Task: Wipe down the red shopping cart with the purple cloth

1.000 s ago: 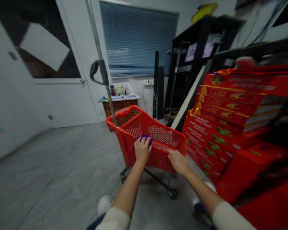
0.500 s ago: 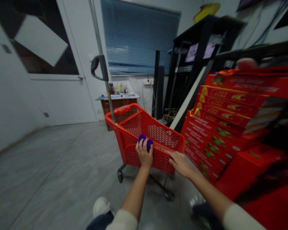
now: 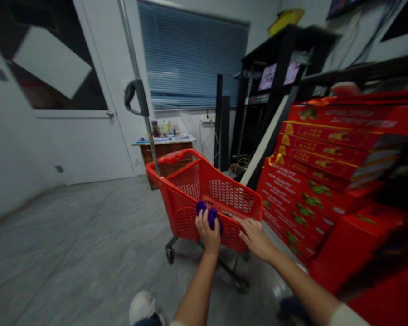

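Note:
A red plastic shopping cart (image 3: 187, 217) with perforated sides stands on the floor in front of me. My left hand (image 3: 209, 232) grips a purple cloth-like item (image 3: 211, 216), its fingers wrapped over it at the cart's near side. The exact shape of this item is blurred. To the right, my right hand (image 3: 255, 235) rests on the cart's near rim with fingers stretched out, holding nothing. Some small items lie low inside the basket, too unclear to name.
Red printed boxes (image 3: 299, 199) are stacked at the right. A small desk (image 3: 166, 149) with bottles stands behind the cart. A metal pole with a dark handle (image 3: 143, 97) rises at the cart's left end. Black shelving (image 3: 282, 59) stands at the back right.
My left hand and the purple item have moved slightly down and right, to the outside of the cart's near side. My right hand stays on the rim. The view has shifted a little.

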`<action>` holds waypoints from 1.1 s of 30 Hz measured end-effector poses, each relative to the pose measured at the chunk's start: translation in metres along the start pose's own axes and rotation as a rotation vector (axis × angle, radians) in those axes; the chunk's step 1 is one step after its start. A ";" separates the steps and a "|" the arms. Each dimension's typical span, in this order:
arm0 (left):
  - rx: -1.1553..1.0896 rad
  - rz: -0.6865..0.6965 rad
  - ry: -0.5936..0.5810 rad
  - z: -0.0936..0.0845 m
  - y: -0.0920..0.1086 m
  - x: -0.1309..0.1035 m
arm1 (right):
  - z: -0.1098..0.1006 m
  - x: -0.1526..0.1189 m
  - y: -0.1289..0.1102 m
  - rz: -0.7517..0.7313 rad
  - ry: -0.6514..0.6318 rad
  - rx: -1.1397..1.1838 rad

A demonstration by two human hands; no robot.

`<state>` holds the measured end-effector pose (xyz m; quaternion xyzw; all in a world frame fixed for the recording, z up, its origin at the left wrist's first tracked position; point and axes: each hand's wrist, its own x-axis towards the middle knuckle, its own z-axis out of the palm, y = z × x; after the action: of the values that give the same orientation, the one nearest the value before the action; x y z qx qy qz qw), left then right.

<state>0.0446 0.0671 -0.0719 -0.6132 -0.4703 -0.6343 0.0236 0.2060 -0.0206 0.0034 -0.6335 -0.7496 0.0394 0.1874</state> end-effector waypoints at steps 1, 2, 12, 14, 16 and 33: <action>-0.009 0.004 0.004 0.002 0.004 -0.012 | 0.000 0.000 0.000 -0.005 0.001 0.001; -0.023 0.027 -0.006 0.004 0.008 -0.025 | -0.001 -0.001 0.001 -0.016 -0.002 0.006; -0.043 0.029 -0.033 0.005 -0.007 -0.028 | -0.017 -0.015 0.012 -0.030 -0.016 -0.016; -0.048 -0.104 0.036 0.008 -0.013 -0.020 | -0.018 -0.015 0.009 -0.033 -0.024 -0.034; -0.070 -0.204 0.062 0.010 -0.016 -0.027 | -0.017 -0.014 0.006 -0.039 -0.010 -0.054; -0.150 0.030 -0.230 0.015 0.017 -0.110 | -0.013 -0.004 0.011 -0.077 -0.076 0.065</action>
<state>0.0934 0.0069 -0.1533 -0.6888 -0.4119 -0.5928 -0.0672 0.2215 -0.0249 0.0110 -0.5959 -0.7783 0.0806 0.1807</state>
